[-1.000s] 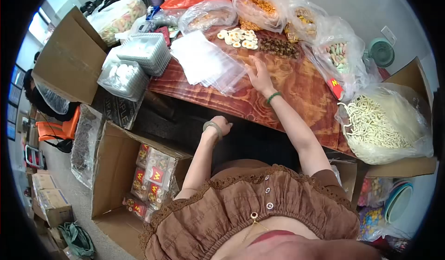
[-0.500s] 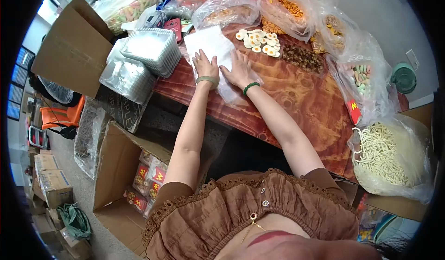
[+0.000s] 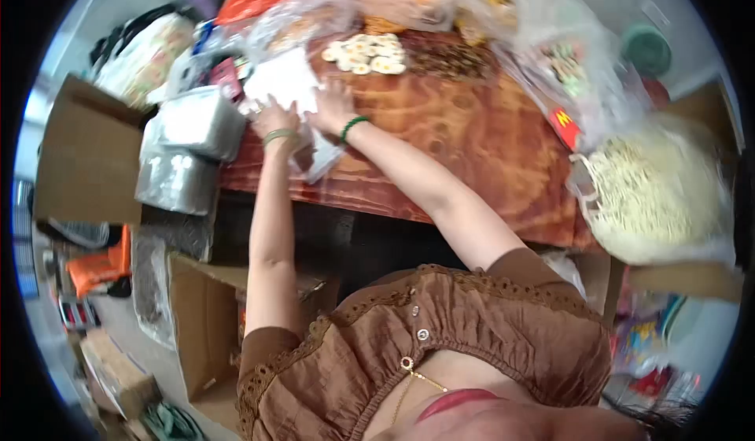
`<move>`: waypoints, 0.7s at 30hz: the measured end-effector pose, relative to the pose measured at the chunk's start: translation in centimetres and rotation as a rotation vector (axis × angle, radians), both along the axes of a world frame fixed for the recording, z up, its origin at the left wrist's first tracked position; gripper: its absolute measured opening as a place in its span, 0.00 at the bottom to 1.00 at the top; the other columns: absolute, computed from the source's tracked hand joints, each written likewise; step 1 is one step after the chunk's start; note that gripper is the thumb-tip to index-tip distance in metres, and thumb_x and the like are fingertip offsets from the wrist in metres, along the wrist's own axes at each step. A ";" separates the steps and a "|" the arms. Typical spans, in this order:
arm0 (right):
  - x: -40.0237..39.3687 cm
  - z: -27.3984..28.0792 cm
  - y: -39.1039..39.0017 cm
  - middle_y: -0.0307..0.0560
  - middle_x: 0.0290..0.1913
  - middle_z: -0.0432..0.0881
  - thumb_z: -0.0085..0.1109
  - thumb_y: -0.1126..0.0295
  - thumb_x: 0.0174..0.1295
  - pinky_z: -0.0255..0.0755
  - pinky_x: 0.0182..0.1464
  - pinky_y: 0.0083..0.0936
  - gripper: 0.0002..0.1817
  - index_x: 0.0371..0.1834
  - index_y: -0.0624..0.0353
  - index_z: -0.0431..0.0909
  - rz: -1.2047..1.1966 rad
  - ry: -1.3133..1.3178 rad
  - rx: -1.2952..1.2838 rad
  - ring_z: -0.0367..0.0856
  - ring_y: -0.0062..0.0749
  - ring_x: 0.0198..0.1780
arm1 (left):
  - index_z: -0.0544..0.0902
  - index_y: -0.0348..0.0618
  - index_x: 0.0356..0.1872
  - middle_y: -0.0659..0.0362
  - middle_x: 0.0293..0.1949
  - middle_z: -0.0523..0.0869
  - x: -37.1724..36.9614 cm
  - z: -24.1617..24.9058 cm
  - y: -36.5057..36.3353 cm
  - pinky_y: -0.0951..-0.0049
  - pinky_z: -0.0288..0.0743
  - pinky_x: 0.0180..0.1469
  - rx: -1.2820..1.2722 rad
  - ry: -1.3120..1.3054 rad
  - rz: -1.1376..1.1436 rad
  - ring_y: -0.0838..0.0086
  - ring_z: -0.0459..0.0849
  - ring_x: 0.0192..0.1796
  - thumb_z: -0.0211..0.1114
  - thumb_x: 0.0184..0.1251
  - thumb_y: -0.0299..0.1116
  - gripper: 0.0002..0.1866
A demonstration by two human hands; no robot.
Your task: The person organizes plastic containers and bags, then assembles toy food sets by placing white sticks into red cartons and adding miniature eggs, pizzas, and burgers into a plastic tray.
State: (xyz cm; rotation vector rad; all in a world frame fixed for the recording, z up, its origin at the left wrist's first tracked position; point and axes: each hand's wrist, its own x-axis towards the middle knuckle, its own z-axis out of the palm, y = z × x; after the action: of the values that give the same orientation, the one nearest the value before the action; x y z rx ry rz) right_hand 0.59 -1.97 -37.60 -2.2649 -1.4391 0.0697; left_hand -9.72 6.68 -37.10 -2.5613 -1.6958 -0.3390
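The thin white sheets (image 3: pixel 277 77) lie on the surface (image 3: pixel 464 158), under the left grip (image 3: pixel 277 120) and the right grip (image 3: pixel 333 107). They make a long shape. One end goes past the fingers, away from the person. The other end pokes out below the grips, toward the person, and leans a bit to the right. The sheets look flat and smooth, but their edges are blurry.

Both grips are wide, with palms down and fingers stretched out, touching the sheets. The surface is wood with red and brown swirls.

Left of the left grip are clear, shiny plastic boxes (image 3: pixel 203 122) in piles. Beyond the right grip are round white pieces (image 3: pixel 365 53) with yellow middles, and next to them small, bumpy brown bits (image 3: pixel 454 62). Well to the right of the right grip, a crinkly clear bag (image 3: pixel 692 197) holds skinny, wiggly cream sticks (image 3: pixel 633 193).
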 end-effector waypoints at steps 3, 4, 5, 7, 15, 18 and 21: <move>-0.6 -0.5 -4.1 0.58 0.66 0.59 0.61 0.51 0.51 0.50 0.65 0.56 0.33 0.58 0.55 0.69 -0.003 0.015 0.009 0.55 0.52 0.68 | 0.66 0.47 0.65 0.43 0.67 0.61 -0.7 1.3 -2.6 0.42 0.59 0.61 -0.010 0.001 -0.011 0.43 0.57 0.68 0.59 0.58 0.58 0.37; -0.6 0.2 -6.0 0.58 0.67 0.57 0.61 0.52 0.52 0.49 0.65 0.57 0.32 0.58 0.56 0.69 0.044 0.087 0.005 0.53 0.53 0.69 | 0.66 0.49 0.65 0.43 0.68 0.60 -1.0 1.9 -3.5 0.40 0.58 0.62 0.032 0.019 -0.021 0.43 0.54 0.69 0.59 0.57 0.58 0.37; -0.6 0.4 -8.1 0.58 0.67 0.57 0.61 0.52 0.52 0.49 0.64 0.58 0.31 0.58 0.56 0.70 0.041 0.089 0.020 0.53 0.53 0.69 | 0.67 0.50 0.65 0.42 0.68 0.58 -1.3 1.7 -3.4 0.39 0.56 0.62 0.103 0.022 -0.063 0.43 0.51 0.70 0.59 0.57 0.58 0.36; -0.5 1.9 -11.5 0.59 0.67 0.58 0.61 0.53 0.51 0.49 0.63 0.61 0.30 0.56 0.56 0.70 0.067 0.134 0.060 0.52 0.55 0.69 | 0.66 0.50 0.65 0.43 0.69 0.57 -1.4 4.7 -4.8 0.39 0.54 0.64 0.128 0.000 -0.135 0.43 0.49 0.71 0.61 0.57 0.56 0.36; 1.1 5.9 -22.1 0.56 0.69 0.56 0.59 0.50 0.55 0.45 0.64 0.55 0.33 0.62 0.53 0.67 -0.028 0.136 -0.024 0.52 0.49 0.70 | 0.69 0.47 0.64 0.39 0.67 0.60 -2.8 13.0 -7.8 0.47 0.49 0.68 0.532 -0.279 -0.493 0.41 0.50 0.71 0.61 0.59 0.51 0.33; 1.3 5.7 -23.1 0.55 0.69 0.56 0.58 0.49 0.55 0.47 0.64 0.56 0.34 0.63 0.53 0.66 -0.040 0.115 0.005 0.54 0.49 0.69 | 0.69 0.46 0.63 0.38 0.66 0.61 -4.2 15.3 -10.1 0.50 0.48 0.69 0.569 -0.313 -0.559 0.40 0.52 0.70 0.63 0.58 0.49 0.32; 1.3 5.4 -22.7 0.53 0.69 0.57 0.58 0.47 0.55 0.48 0.63 0.57 0.35 0.64 0.52 0.66 -0.035 0.114 0.026 0.54 0.50 0.68 | 0.70 0.44 0.61 0.37 0.65 0.63 -5.2 15.4 -11.4 0.49 0.49 0.69 0.622 -0.397 -0.688 0.40 0.54 0.69 0.64 0.58 0.47 0.32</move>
State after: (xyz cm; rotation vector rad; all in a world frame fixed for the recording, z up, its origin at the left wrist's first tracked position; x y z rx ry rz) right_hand 1.86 -24.70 -32.25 -2.2267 -1.3341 0.1659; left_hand -14.92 -4.73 -21.66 -2.5519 -0.5216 -1.2371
